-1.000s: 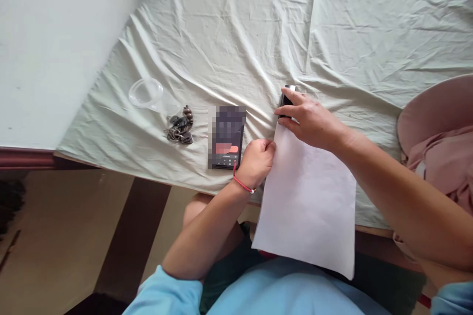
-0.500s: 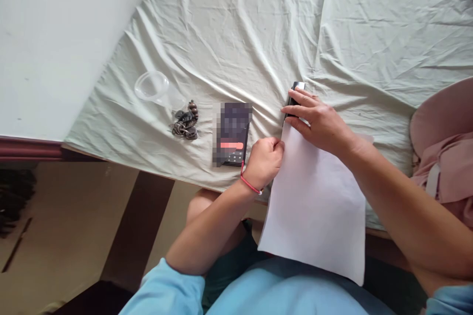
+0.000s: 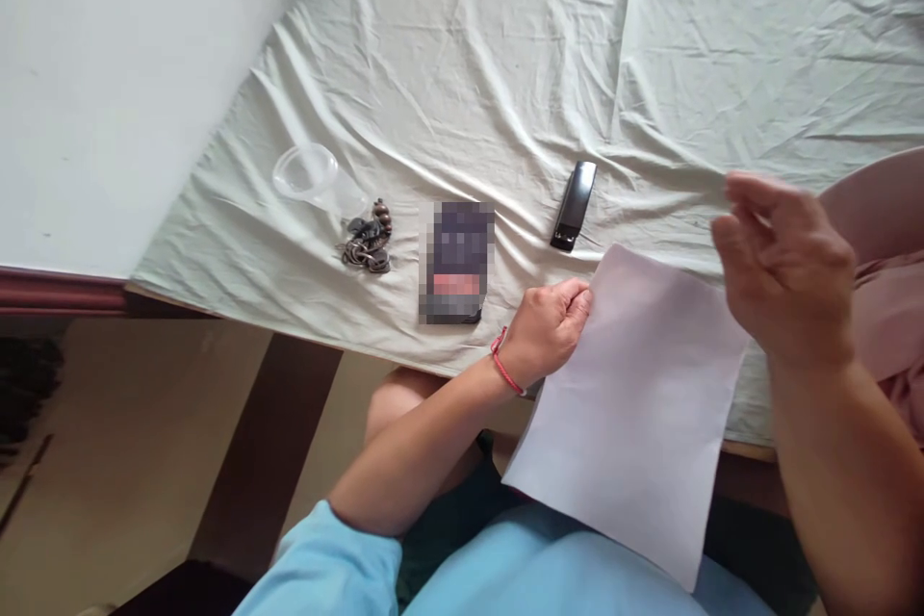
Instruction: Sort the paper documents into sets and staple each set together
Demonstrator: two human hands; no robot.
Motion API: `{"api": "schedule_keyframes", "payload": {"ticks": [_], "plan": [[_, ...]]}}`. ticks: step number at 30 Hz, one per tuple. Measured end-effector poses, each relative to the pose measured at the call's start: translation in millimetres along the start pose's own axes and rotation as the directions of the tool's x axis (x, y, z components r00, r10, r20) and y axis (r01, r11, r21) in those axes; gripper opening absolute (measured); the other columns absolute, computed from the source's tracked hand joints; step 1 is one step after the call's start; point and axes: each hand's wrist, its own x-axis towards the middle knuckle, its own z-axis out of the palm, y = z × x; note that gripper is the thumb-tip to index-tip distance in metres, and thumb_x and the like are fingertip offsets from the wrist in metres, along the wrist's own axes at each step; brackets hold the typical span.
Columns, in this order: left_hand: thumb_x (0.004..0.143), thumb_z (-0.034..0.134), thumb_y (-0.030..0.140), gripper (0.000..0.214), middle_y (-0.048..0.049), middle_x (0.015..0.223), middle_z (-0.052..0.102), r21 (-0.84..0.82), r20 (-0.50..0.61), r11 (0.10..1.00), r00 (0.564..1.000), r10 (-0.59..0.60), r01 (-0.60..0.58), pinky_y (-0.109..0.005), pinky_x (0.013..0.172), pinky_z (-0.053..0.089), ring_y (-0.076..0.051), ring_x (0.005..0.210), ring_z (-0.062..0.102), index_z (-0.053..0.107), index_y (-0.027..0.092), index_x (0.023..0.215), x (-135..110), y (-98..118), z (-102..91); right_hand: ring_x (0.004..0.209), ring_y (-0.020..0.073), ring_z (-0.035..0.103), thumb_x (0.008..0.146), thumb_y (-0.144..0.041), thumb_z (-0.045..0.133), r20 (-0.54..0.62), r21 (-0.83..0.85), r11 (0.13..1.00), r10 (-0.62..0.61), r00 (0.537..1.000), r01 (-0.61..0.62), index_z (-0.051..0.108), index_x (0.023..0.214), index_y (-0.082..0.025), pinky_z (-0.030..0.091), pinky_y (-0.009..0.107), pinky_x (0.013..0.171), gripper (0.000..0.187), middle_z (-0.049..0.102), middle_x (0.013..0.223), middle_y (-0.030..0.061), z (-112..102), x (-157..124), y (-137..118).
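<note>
white paper is hanging over the near edge of the desk, the left hand gripping its left side in a fist. the right hand is hovering half open, holding nothing; the black device is lying untouched beyond.

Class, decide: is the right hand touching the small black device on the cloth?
Apart. The head view shows bare cloth between the raised right hand and the black device.
</note>
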Motion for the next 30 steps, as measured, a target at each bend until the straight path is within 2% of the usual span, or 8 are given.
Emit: {"api": "schedule_keyframes", "payload": {"ticks": [3, 7, 9, 12, 16, 22, 26, 30], "plan": [[0.1, 0.048, 0.035, 0.029, 0.0011, 0.067, 0.055, -0.047, 0.006, 0.998, 0.999, 0.04, -0.04, -0.026, 0.064, 0.036, -0.014, 0.063, 0.047, 0.068, 0.018, 0.088, -0.5, 2.5, -1.8, 0.123, 0.0274, 0.07, 0.093, -0.043, 0.07, -0.144, 0.036, 0.992, 0.122, 0.982, -0.118, 0.068, 0.139, -0.032, 0.055, 0.048, 0.108, 0.048, 0.069, 0.137, 0.0153, -18.5, -33.8, 31.4], [0.101, 0.05, 0.04, 0.033, -0.0008, 0.073, 0.059, -0.131, -0.014, 0.991, 1.0, 0.014, -0.016, -0.025, 0.064, 0.038, -0.014, 0.066, 0.049, 0.071, 0.017, 0.093, 1.7, 3.4, -6.1, 0.12, 0.0297, 0.071, 0.084, -0.049, 0.08, -0.124, 0.249, 0.934, 0.294, 0.948, -0.257, 0.065, 0.138, -0.041, 0.055, 0.052, 0.099, 0.057, 0.072, 0.132, 0.0164, -31.0, -63.2, 63.2], [0.1, 0.051, 0.043, 0.034, -0.0014, 0.075, 0.06, -0.171, -0.038, 0.985, 0.999, -0.014, 0.007, -0.024, 0.063, 0.039, -0.014, 0.068, 0.049, 0.072, 0.017, 0.096, 3.5, 2.2, -7.7, 0.103, 0.0304, 0.075, 0.076, -0.054, 0.086, -0.105, 0.349, 0.847, 0.461, 0.881, -0.402, 0.067, 0.132, -0.04, 0.056, 0.05, 0.084, 0.061, 0.076, 0.113, 0.0147, -33.5, -65.1, 63.7], [0.1, 0.053, 0.045, 0.035, -0.001, 0.075, 0.06, -0.209, -0.085, 0.978, 0.995, -0.044, 0.025, -0.023, 0.061, 0.04, -0.013, 0.067, 0.048, 0.073, 0.016, 0.099, 6.4, -1.1, -8.3, 0.08, 0.0305, 0.072, 0.06, -0.054, 0.095, 0.078, 0.504, 0.623, 0.657, 0.749, -0.599, 0.073, 0.113, -0.035, 0.055, 0.047, 0.069, 0.06, 0.07, 0.084, 0.0085, -33.8, -55.6, 49.0], [0.099, 0.056, 0.043, 0.032, -0.0009, 0.077, 0.063, -0.228, -0.163, 0.973, 0.985, -0.063, 0.025, -0.023, 0.067, 0.045, -0.013, 0.07, 0.052, 0.072, 0.016, 0.099, 11.1, -9.9, -7.0, 0.081, 0.0292, 0.071, 0.061, -0.046, 0.094, 0.289, 0.583, 0.454, 0.659, 0.694, -0.674, 0.072, 0.084, -0.025, 0.055, 0.042, 0.065, 0.038, 0.073, 0.092, 0.0128, -29.4, -39.9, 34.9], [0.098, 0.06, 0.045, 0.032, -0.0034, 0.081, 0.069, -0.231, -0.303, 0.972, 0.946, -0.114, 0.044, -0.025, 0.069, 0.049, -0.015, 0.073, 0.059, 0.073, 0.016, 0.095, 18.2, -25.9, -6.2, 0.056, 0.0146, 0.052, 0.064, -0.038, 0.093, 0.224, 0.621, 0.472, 0.658, 0.719, -0.625, 0.079, 0.08, -0.02, 0.043, 0.03, 0.052, 0.028, 0.065, 0.069, 0.0039, -11.4, -34.3, 49.4], [0.097, 0.061, 0.046, 0.031, -0.0049, 0.085, 0.073, -0.29, -0.288, 0.956, 0.949, -0.128, 0.041, -0.027, 0.073, 0.053, -0.017, 0.079, 0.064, 0.073, 0.017, 0.099, 19.4, -27.6, -6.4, 0.059, 0.0122, 0.051, 0.076, -0.035, 0.085, 0.125, 0.581, 0.596, 0.607, 0.785, -0.554, 0.079, 0.079, -0.022, 0.043, 0.028, 0.056, 0.015, 0.065, 0.071, 0.0014, 0.0, -37.5, 52.5], [0.098, 0.062, 0.046, 0.03, -0.0013, 0.076, 0.067, -0.277, -0.256, 0.957, 0.954, -0.156, 0.082, -0.024, 0.067, 0.049, -0.015, 0.071, 0.059, 0.072, 0.018, 0.095, 18.0, -22.9, -6.5, 0.059, 0.0117, 0.049, 0.077, -0.034, 0.083, 0.052, 0.592, 0.62, 0.608, 0.792, -0.515, 0.076, 0.075, -0.022, 0.041, 0.027, 0.054, 0.014, 0.061, 0.069, 0.0001, -0.3, -39.6, 50.4]]}}
